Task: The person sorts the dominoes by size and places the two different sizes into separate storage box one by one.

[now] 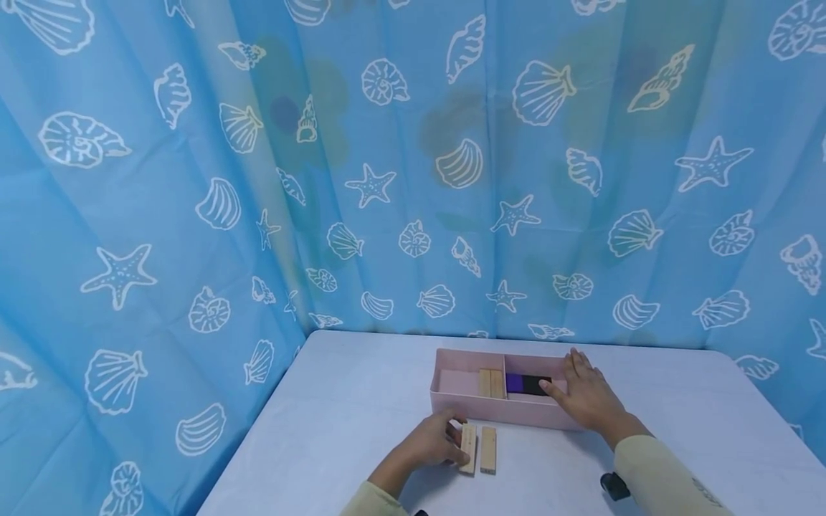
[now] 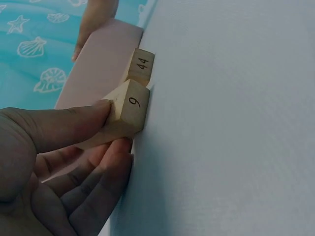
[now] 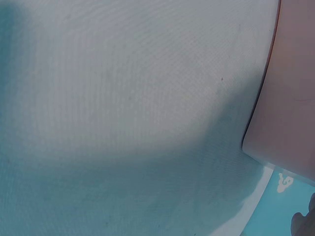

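My left hand [image 1: 434, 441] pinches a wooden block [image 1: 468, 450] between thumb and fingers; in the left wrist view its near end [image 2: 133, 102] bears a 9 or a 6. Just right of it, a second wooden block [image 1: 488, 450] lies on the table, marked 44 on its end [image 2: 141, 65]. Behind both stands a pink two-part box [image 1: 474, 407]. My right hand [image 1: 590, 395] rests over the box's right end, fingers straight, its thumb reaching inside by a black block [image 1: 532, 385]. In the right wrist view only a bit of its fingers [image 3: 299, 223] shows.
Two light wooden blocks [image 1: 490, 383] lie in the box's left compartment, against the divider. A purple block [image 1: 514, 383] lies beside the black one in the right compartment. The white-covered table [image 1: 361, 401] ends at a blue shell-patterned curtain [image 1: 387, 215].
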Demonstrator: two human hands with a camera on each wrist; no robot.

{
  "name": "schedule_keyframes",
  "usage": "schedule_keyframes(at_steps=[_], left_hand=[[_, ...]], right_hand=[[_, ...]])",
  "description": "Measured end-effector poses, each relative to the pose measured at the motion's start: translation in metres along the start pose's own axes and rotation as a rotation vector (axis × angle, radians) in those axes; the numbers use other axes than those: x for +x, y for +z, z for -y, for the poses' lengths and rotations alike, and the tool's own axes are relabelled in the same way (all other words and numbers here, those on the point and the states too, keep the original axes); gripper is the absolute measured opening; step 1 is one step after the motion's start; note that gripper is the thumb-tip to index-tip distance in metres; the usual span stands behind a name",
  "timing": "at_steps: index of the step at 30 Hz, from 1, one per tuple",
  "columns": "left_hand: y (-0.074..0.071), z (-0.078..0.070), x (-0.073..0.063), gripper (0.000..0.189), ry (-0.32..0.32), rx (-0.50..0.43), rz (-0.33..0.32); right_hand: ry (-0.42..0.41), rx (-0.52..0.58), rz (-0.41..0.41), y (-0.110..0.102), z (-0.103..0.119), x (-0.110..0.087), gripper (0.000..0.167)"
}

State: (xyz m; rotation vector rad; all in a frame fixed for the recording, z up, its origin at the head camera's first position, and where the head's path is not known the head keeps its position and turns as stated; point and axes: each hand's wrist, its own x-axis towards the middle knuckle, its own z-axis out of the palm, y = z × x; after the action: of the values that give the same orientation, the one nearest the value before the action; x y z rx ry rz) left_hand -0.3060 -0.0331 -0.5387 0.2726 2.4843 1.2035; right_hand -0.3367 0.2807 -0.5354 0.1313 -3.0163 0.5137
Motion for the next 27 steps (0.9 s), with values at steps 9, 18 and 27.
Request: schedule_keyframes(at_steps=[9, 18, 27], left_hand=[[-0.001, 0.006, 0.001, 0.064, 0.030, -0.122, 0.021], [-0.008, 0.010, 0.001, 0.059, 0.097, -0.214, 0.036], [-0.024, -0.001, -0.001, 0.055, 0.165, -0.284, 0.020]], right_hand=[[-0.003, 0.004, -0.001, -0.001, 0.001, -0.001, 0.110], [-0.009, 0.010, -0.015, -0.004, 0.003, -0.003, 0.109], [-0.012, 0.011, -0.009, -0.003, 0.002, -0.002, 0.109]])
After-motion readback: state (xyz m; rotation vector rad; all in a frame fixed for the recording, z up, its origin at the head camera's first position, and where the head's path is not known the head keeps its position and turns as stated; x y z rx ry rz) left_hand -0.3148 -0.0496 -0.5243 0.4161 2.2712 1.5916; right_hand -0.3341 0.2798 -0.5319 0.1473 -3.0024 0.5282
